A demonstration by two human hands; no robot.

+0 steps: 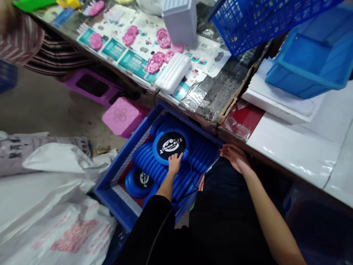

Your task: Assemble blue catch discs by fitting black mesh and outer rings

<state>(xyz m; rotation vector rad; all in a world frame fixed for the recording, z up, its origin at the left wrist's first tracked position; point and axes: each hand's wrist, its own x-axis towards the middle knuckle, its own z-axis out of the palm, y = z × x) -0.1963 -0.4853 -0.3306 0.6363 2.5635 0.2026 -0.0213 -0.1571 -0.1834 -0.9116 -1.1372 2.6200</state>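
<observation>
A round blue disc (171, 145) with a black face printed "Throw Ball" lies on top of rows of similar discs in a blue crate (110, 206). My left hand (175, 163) is at its near edge, with the fingers curled on the rim; what lies under them is hidden. Lower in the crate, another printed disc (142, 178) lies face up. By the crate's right corner and the table edge, my right hand (235, 158) has its fingers stretched out and holds nothing. A thin dark cord (192, 171) runs across the discs.
Pink flower-shaped pieces (156, 62) and a white box-like device (174, 73) are on the table. A blue basket (248, 29) and a blue bin (309, 62) stand at right. A pink stool (124, 117) and white sacks (60, 221) are left. Another person's striped sleeve (22, 40) shows top left.
</observation>
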